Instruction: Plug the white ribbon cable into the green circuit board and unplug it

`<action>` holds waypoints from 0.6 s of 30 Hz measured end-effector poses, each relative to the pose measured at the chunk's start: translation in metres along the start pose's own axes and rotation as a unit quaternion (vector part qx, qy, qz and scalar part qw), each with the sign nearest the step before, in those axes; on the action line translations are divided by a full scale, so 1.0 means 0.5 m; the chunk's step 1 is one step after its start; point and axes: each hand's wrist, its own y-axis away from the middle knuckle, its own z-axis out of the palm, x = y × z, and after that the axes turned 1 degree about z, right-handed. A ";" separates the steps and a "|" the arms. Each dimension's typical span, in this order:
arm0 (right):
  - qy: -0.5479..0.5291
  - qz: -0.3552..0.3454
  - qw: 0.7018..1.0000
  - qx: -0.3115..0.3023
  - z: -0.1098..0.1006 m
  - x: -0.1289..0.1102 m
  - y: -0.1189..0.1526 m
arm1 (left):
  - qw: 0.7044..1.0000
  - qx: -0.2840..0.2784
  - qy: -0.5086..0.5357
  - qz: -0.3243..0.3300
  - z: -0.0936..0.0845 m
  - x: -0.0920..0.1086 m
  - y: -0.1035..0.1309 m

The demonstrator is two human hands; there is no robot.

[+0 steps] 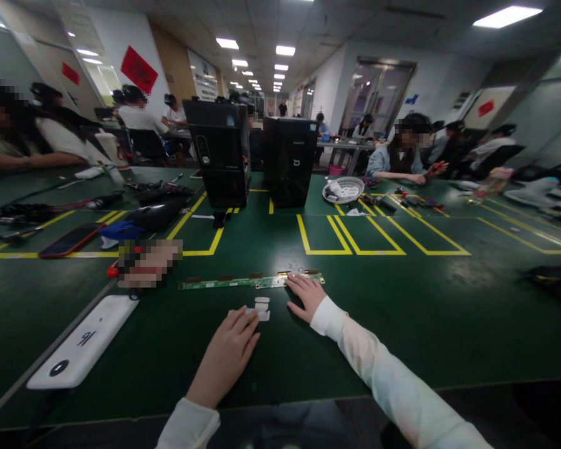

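Long, narrow green circuit board strips [219, 284] lie end to end across the green table in front of me, with copper-coloured tabs along their far edge. My right hand [307, 297] rests on the right part of them, fingers stretched out and thumb apart. Closer to me, my left hand [236, 337] lies palm down with its fingers extended. Its fingertips touch or partly cover small flat whitish pieces [262, 305], whose kind I cannot make out. Whatever is under the left fingers is hidden.
A white device [85, 342] lies at left, near a phone [70, 240] and a blue item [119, 232]. Two black computer towers [287, 162] stand behind yellow tape outlines. A white basket [343, 189] sits right of them. Several people work around the room.
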 end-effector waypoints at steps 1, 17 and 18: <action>-0.001 -0.005 1.000 0.005 0.003 0.002 0.000 | 1.000 -0.003 -0.002 -0.001 0.005 0.010 -0.005; 0.005 0.007 0.997 0.075 0.048 0.036 -0.003 | 0.999 0.013 0.031 -0.029 -0.003 0.081 -0.078; 0.006 0.008 0.997 0.074 0.050 0.036 -0.003 | 0.999 0.009 0.027 -0.034 0.001 0.082 -0.081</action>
